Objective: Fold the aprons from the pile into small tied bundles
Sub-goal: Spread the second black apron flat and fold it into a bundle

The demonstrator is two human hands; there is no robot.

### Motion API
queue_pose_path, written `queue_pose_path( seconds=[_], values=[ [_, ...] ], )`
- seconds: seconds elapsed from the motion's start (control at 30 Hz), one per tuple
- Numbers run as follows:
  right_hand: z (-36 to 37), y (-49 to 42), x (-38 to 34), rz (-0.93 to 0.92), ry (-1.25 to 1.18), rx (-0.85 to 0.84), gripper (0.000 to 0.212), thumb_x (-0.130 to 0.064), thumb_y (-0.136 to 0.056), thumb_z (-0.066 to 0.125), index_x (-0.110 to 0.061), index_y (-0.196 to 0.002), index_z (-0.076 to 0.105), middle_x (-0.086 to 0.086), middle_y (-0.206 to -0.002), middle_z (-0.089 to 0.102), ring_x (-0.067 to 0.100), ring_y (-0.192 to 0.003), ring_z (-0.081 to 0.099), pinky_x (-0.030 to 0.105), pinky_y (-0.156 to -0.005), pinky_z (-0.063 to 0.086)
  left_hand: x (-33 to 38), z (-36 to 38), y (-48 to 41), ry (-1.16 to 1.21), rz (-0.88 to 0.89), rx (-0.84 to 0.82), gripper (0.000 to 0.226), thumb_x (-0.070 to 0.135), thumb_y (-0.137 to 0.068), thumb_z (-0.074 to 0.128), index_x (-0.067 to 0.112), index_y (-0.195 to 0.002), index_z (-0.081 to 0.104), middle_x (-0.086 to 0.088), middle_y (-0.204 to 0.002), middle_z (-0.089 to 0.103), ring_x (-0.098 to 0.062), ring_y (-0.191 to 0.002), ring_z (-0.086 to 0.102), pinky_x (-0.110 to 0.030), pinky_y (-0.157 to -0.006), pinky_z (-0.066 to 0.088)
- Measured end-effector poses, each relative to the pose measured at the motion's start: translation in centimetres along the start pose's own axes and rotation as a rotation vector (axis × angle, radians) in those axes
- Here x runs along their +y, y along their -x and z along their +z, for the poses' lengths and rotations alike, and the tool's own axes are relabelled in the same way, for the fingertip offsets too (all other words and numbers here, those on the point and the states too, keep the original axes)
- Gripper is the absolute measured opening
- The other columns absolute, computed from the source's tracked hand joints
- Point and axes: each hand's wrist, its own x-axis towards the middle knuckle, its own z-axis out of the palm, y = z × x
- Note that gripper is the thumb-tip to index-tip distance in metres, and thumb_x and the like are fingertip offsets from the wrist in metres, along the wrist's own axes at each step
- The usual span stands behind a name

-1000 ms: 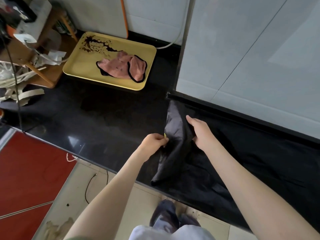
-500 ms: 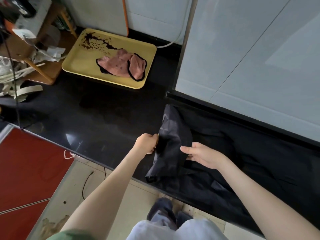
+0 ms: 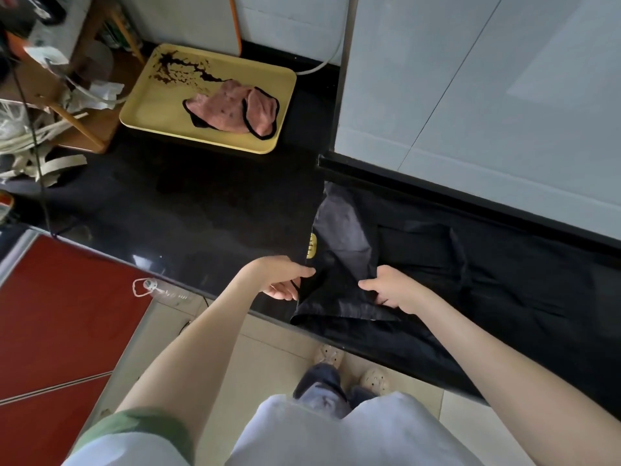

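My left grip (image 3: pixel 280 280) pinches the near left edge of the black apron (image 3: pixel 339 264), thumb stretched over the cloth and fingers curled beneath. My right grip (image 3: pixel 395 290) is closed on the same fold just beside it, thumb on top, fingers tucked under the fabric. The apron lies at the front edge of the desk (image 3: pixel 188 203), a dark glossy top. Its turned-over flap shows a greyer underside, with a small yellow mark (image 3: pixel 312 246) at its left border. The rest of the apron spreads away to the right, hard to tell apart from the black surface.

Further back on the desk, well apart from my grips, sits a yellow tray (image 3: pixel 148 109). It carries a dark splash (image 3: pixel 178 67) in its far corner and a crumpled pink cloth (image 3: pixel 232 111) edged in black. A pale panelled wall (image 3: pixel 470 95) rises behind the apron, with a black sill along its foot. A white cable (image 3: pixel 327 58) curves down behind the tray. To the left stands a wooden frame (image 3: pixel 90 129) cluttered with pale straps and paper. Below the desk edge I see a red cabinet front (image 3: pixel 50 314) and the tiled floor (image 3: pixel 268 348), and my shoes (image 3: pixel 373 380) on it.
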Motion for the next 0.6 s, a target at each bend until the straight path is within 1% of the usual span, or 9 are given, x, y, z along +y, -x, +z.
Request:
queue_pose_path(
  seconds=[0.07, 0.13, 0.23, 0.3, 0.37, 0.4, 0.43, 0.5, 0.6],
  values=[
    [0.2, 0.4, 0.0, 0.002, 0.031, 0.002, 0.033, -0.024, -0.097, 0.057, -0.004, -0.118, 0.042, 0.012, -0.114, 0.053, 0.025, -0.091, 0.061, 0.029, -0.069, 0.049, -0.6, 0.5, 0.2, -0.076, -0.024, -0.063, 0.054, 0.051, -0.087, 0.063, 0.002, -0.108, 0.064, -0.012, -0.09, 0.073, -0.014, -0.063, 0.061, -0.02, -0.058, 0.047],
    [0.3, 0.7, -0.1, -0.014, 0.036, -0.045, 0.042, -0.022, -0.096, 0.059, 0.0, -0.126, 0.04, 0.016, -0.109, 0.058, 0.024, -0.085, 0.064, 0.03, -0.064, 0.054, -1.3, 1.0, 0.5, -0.097, -0.025, -0.095, 0.046, 0.043, -0.085, 0.068, 0.001, -0.103, 0.065, -0.009, -0.083, 0.068, -0.014, -0.062, 0.059, -0.019, -0.057, 0.047],
    [0.5, 0.7, 0.2, -0.022, 0.055, -0.108, 0.034, -0.02, -0.093, 0.063, -0.001, -0.114, 0.044, 0.016, -0.09, 0.065, 0.021, -0.076, 0.065, 0.03, -0.064, 0.057, -2.1, 1.3, 0.9, -0.175, 0.041, -0.076, 0.016, 0.018, -0.089, 0.066, 0.003, -0.088, 0.059, -0.004, -0.07, 0.053, -0.012, -0.057, 0.049, -0.018, -0.051, 0.043],
    [0.3, 0.8, 0.3, 0.009, 0.161, -0.159, 0.024, -0.023, -0.093, 0.063, -0.003, -0.098, 0.05, 0.01, -0.073, 0.066, 0.017, -0.07, 0.065, 0.025, -0.062, 0.054, -2.2, 1.3, 1.2, -0.338, 0.091, -0.066, 0.014, 0.018, -0.091, 0.062, 0.005, -0.086, 0.057, -0.003, -0.07, 0.051, -0.014, -0.059, 0.045, -0.021, -0.055, 0.041],
    [-0.3, 0.8, 0.2, 0.085, 0.261, -0.257, 0.028, -0.032, -0.094, 0.06, -0.005, -0.087, 0.058, 0.006, -0.062, 0.064, 0.016, -0.067, 0.066, 0.024, -0.062, 0.053, -2.2, 1.2, 1.7, -0.535, 0.129, -0.053, 0.021, 0.025, -0.092, 0.059, 0.004, -0.094, 0.06, -0.001, -0.079, 0.056, -0.017, -0.071, 0.048, -0.024, -0.065, 0.041],
    [-1.0, 0.7, 0.0, 0.122, 0.295, -0.282, 0.033, -0.037, -0.095, 0.058, -0.004, -0.087, 0.06, 0.007, -0.064, 0.065, 0.017, -0.066, 0.066, 0.024, -0.063, 0.054, -2.2, 1.1, 1.9, -0.584, 0.138, -0.045, 0.025, 0.026, -0.092, 0.059, 0.003, -0.101, 0.061, -0.001, -0.086, 0.058, -0.018, -0.078, 0.049, -0.026, -0.069, 0.041],
    [-1.8, 0.6, -0.5, 0.143, 0.326, -0.256, 0.038, -0.041, -0.095, 0.057, -0.004, -0.089, 0.06, 0.009, -0.069, 0.066, 0.017, -0.066, 0.067, 0.025, -0.064, 0.055, -2.1, 1.0, 2.2, -0.601, 0.145, -0.039, 0.028, 0.027, -0.092, 0.059, 0.004, -0.108, 0.061, -0.002, -0.091, 0.059, -0.019, -0.083, 0.05, -0.027, -0.072, 0.041],
    [-4.0, 0.1, -2.1, 0.081, 0.436, -0.065, 0.045, -0.048, -0.092, 0.057, -0.003, -0.092, 0.06, 0.012, -0.08, 0.068, 0.019, -0.068, 0.066, 0.027, -0.065, 0.055, -1.6, 0.6, 2.4, -0.518, 0.155, -0.018, 0.03, 0.03, -0.095, 0.055, 0.008, -0.114, 0.062, -0.001, -0.096, 0.062, -0.017, -0.086, 0.052, -0.026, -0.075, 0.043],
    [-6.4, -0.6, -5.5, -0.157, 0.548, 0.292, 0.039, -0.045, -0.089, 0.058, -0.006, -0.091, 0.057, 0.014, -0.093, 0.066, 0.021, -0.072, 0.061, 0.028, -0.059, 0.046, -0.3, 0.0, 1.8, -0.241, 0.098, 0.071, 0.034, 0.031, -0.1, 0.044, 0.008, -0.114, 0.066, 0.004, -0.1, 0.067, -0.012, -0.074, 0.053, -0.019, -0.064, 0.042]
  ],
)
